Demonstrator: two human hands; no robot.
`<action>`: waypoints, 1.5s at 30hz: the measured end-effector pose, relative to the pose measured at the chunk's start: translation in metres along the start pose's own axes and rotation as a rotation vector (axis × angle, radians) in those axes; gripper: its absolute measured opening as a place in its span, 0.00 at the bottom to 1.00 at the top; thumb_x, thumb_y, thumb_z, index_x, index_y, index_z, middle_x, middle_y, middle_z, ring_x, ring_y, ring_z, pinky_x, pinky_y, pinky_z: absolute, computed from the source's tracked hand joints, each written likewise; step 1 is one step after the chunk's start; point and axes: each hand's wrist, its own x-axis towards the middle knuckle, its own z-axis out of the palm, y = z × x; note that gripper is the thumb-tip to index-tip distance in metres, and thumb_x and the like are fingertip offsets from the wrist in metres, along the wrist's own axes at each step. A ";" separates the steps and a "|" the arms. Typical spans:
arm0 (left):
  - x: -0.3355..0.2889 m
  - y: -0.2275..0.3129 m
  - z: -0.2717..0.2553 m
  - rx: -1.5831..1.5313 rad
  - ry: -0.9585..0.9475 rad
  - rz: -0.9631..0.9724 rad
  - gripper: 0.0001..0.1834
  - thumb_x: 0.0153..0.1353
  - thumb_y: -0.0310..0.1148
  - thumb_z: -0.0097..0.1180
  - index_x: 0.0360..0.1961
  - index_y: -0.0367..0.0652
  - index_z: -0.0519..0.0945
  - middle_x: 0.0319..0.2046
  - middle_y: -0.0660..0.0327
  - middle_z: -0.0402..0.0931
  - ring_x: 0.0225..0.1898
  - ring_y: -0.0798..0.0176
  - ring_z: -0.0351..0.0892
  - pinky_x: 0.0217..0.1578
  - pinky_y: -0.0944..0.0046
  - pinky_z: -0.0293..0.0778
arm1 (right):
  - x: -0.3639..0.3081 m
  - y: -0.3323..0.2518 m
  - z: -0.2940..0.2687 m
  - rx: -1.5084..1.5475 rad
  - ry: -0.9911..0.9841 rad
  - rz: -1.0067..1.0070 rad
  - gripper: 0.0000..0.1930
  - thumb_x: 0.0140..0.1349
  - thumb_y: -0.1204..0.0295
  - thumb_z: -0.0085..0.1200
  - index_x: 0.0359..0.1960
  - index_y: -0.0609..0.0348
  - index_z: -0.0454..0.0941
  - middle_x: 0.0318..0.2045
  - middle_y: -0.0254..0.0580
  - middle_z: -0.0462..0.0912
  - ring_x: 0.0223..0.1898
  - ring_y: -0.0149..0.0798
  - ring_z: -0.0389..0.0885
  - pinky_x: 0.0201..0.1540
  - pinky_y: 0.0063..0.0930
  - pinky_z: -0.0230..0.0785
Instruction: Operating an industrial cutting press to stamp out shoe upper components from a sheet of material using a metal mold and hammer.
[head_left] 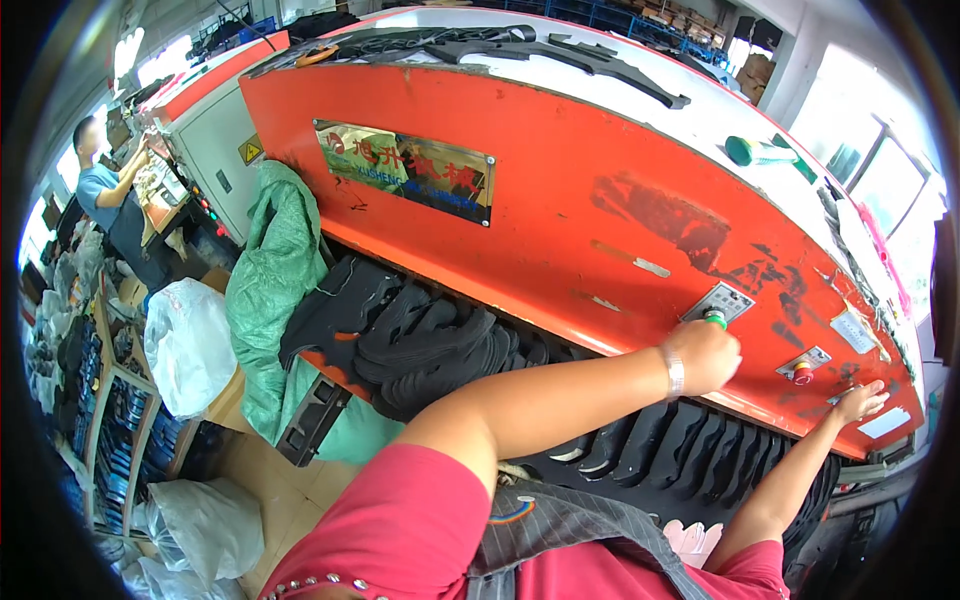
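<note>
My left hand (702,357) is closed, its fingers curled against the front of the orange machine (560,150). It touches a green push button (715,318) on a small metal plate, and nothing shows inside its fingers. Farther right, my right hand (862,402) lies on the same front, fingers stretched out, over a small plate that it mostly covers. Between the hands sits a red knob (801,373) on its own plate. Below the machine's front edge, stacked black pieces with curved cut edges (425,345) stand in a long row, partly behind my left arm.
A green sack (272,260) hangs at the machine's left end, beside a white plastic bag (190,345). Black cut scraps (590,60) and a green bottle-like thing (760,152) lie on top. At far left, another person (110,195) stands beside filled shelves (120,440).
</note>
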 end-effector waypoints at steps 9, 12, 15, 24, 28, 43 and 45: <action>-0.218 -0.009 -0.018 0.050 -0.297 -0.562 0.19 0.63 0.48 0.48 0.31 0.41 0.77 0.31 0.51 0.77 0.37 0.45 0.79 0.38 0.50 0.76 | -0.205 -0.121 -0.174 0.508 -1.299 -0.191 0.11 0.55 0.69 0.59 0.36 0.63 0.80 0.34 0.42 0.80 0.39 0.39 0.77 0.45 0.32 0.69; -0.228 0.011 -0.025 0.057 -0.343 -0.663 0.21 0.63 0.51 0.47 0.34 0.41 0.76 0.32 0.48 0.77 0.37 0.43 0.80 0.39 0.49 0.76 | -0.267 -0.181 -0.216 0.583 -1.781 -0.673 0.26 0.41 0.55 0.70 0.39 0.61 0.80 0.34 0.49 0.80 0.38 0.51 0.78 0.43 0.39 0.71; -0.239 0.012 -0.014 0.171 -0.282 -0.730 0.23 0.64 0.53 0.45 0.40 0.41 0.74 0.32 0.46 0.77 0.37 0.43 0.80 0.38 0.48 0.76 | -0.315 -0.214 -0.238 0.494 -1.810 -1.021 0.27 0.37 0.53 0.70 0.34 0.63 0.81 0.31 0.44 0.81 0.35 0.45 0.76 0.42 0.34 0.71; -0.261 0.015 0.004 0.206 -0.117 -0.643 0.19 0.62 0.49 0.48 0.37 0.42 0.72 0.29 0.47 0.78 0.33 0.47 0.81 0.35 0.51 0.77 | -0.345 -0.215 -0.267 0.276 -1.618 -0.926 0.23 0.35 0.52 0.70 0.20 0.60 0.78 0.22 0.44 0.79 0.34 0.46 0.74 0.41 0.35 0.69; -0.282 0.028 0.005 0.164 -0.166 -0.652 0.19 0.62 0.49 0.47 0.38 0.42 0.72 0.30 0.47 0.79 0.34 0.47 0.81 0.37 0.51 0.77 | -0.350 -0.213 -0.292 0.262 -1.625 -0.937 0.22 0.34 0.55 0.71 0.20 0.61 0.78 0.23 0.46 0.79 0.31 0.46 0.73 0.41 0.35 0.67; -0.360 0.022 -0.124 -0.019 0.092 -0.424 0.23 0.56 0.43 0.59 0.48 0.38 0.75 0.42 0.52 0.77 0.45 0.47 0.75 0.50 0.54 0.70 | -0.389 -0.330 -0.256 0.741 -1.832 -0.738 0.12 0.54 0.72 0.60 0.39 0.62 0.79 0.36 0.48 0.81 0.41 0.52 0.77 0.45 0.40 0.70; -0.391 -0.004 -0.112 0.240 0.178 -0.535 0.27 0.54 0.43 0.60 0.52 0.38 0.72 0.45 0.53 0.75 0.45 0.48 0.74 0.50 0.53 0.70 | -0.420 -0.331 -0.251 0.705 -1.789 -0.810 0.12 0.53 0.73 0.59 0.39 0.62 0.79 0.37 0.48 0.80 0.42 0.52 0.77 0.46 0.41 0.70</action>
